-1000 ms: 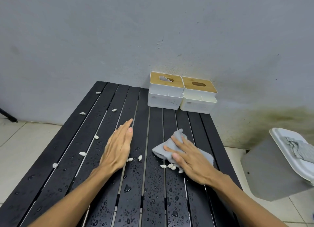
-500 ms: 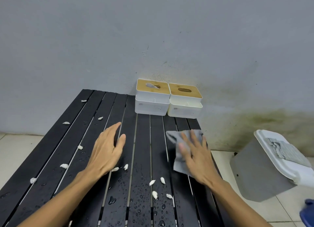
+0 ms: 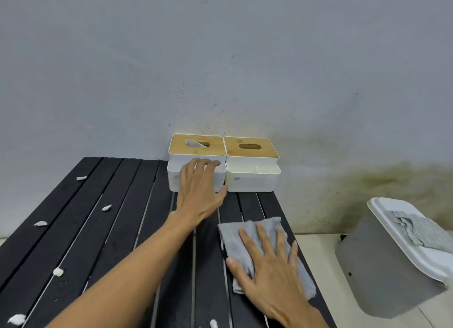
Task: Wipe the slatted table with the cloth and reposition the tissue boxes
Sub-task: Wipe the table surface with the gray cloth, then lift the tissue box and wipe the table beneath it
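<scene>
Two white tissue boxes with wooden lids stand side by side at the far right corner of the black slatted table (image 3: pixel 110 229), against the wall. My left hand (image 3: pixel 198 192) reaches the left tissue box (image 3: pixel 196 151). Its fingers hook over the box's front rim and the thumb lies in the gap beside the right tissue box (image 3: pixel 252 180). My right hand (image 3: pixel 269 273) presses flat, fingers spread, on the grey cloth (image 3: pixel 235 232), which lies by the table's right edge.
Several small white scraps (image 3: pixel 106 207) lie scattered over the left slats and near the front edge. A grey bin with a white lid (image 3: pixel 382 266) stands on the floor to the right, with another grey rag (image 3: pixel 416 229) on its lid.
My left hand has left the middle of the table and moved forward onto the left tissue box. My right hand has pushed the cloth toward the right edge, and the slats there now look dry.
</scene>
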Motion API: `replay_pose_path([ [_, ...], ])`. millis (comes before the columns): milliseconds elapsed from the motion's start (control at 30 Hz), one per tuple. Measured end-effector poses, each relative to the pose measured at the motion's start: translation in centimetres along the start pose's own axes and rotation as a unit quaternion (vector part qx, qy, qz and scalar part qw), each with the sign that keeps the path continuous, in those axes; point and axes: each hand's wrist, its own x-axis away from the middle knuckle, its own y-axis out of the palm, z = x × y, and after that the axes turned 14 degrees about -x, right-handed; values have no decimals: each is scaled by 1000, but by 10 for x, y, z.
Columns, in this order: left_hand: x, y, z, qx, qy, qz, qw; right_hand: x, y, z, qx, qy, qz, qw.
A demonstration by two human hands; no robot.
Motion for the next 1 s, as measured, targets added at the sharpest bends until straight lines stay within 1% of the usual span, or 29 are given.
replay_pose_path([
  [100,-14,15,14,0,-10,-2,1000,-8,5,1,-10,-12,17,1000],
  [133,-16,19,17,-5,-7,-7,1000,-10,7,1,5,-20,34,999],
  [200,-20,28,23,-13,-5,-14,1000,-14,12,3,15,-9,35,999],
  [300,-22,37,29,-40,-11,-13,999,-20,23,7,41,-23,58,997],
  [400,-25,48,35,-64,-20,-3,998,-28,32,14,40,-28,98,994],
  [533,-30,58,35,-73,-35,25,996,-37,44,20,29,-37,129,991],
  [700,-36,61,34,-50,-43,41,997,-42,49,22,10,-48,145,988],
  [800,-39,61,35,-13,-40,54,998,-45,51,23,1,-50,149,987],
  [900,-39,60,38,24,-47,64,997,-45,53,24,3,-60,171,983],
  [1000,-38,58,42,57,-53,60,995,-45,55,26,4,-74,185,980],
])
